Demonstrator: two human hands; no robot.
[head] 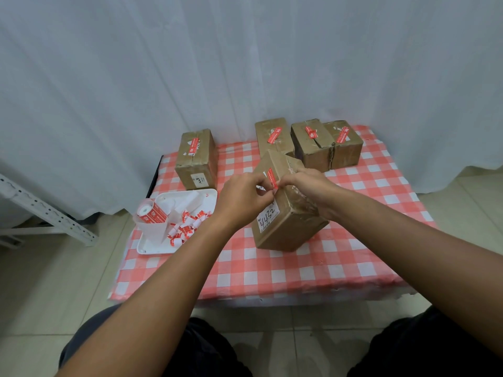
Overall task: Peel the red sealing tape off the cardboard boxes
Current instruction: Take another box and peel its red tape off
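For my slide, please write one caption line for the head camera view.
Both hands, left hand and right hand, peel red tape off a tilted cardboard box; four taped boxes wait behind.

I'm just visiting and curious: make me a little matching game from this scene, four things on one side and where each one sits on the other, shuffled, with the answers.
Things:
1. box with handwritten label
2. white tray
3. roll of red tape
4. lone box

Places:
A. far left of the checked cloth, behind the tray
B. tilted between the left hand and right hand
C. near left part of the cloth, holding peeled scraps
D. on the tray's left end

Pairs: 1-B, 2-C, 3-D, 4-A
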